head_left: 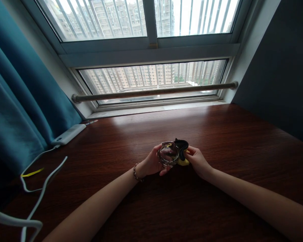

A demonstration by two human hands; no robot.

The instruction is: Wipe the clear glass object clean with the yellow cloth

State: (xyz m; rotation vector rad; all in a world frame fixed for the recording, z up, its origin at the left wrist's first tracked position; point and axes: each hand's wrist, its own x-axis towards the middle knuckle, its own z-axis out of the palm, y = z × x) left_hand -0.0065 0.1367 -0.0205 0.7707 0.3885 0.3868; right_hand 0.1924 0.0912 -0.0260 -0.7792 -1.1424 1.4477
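My left hand point(153, 163) is curled round a small clear glass point(167, 154) that is tipped toward me, its mouth facing the camera, just above the dark wooden table point(217, 134). My right hand point(197, 160) is closed on a cloth or sponge, black above point(181, 145) and yellow below point(183, 162), pressed against the right side of the glass. A bead bracelet point(135, 172) circles my left wrist. Both forearms rest low over the table.
A white power bank point(68, 134) lies at the table's left rear, with white cables point(37, 198) trailing toward the near left corner. A yellow strip point(31, 173) lies beside them. Teal curtain point(20, 101) hangs left; a window with a rail point(154, 91) runs behind.
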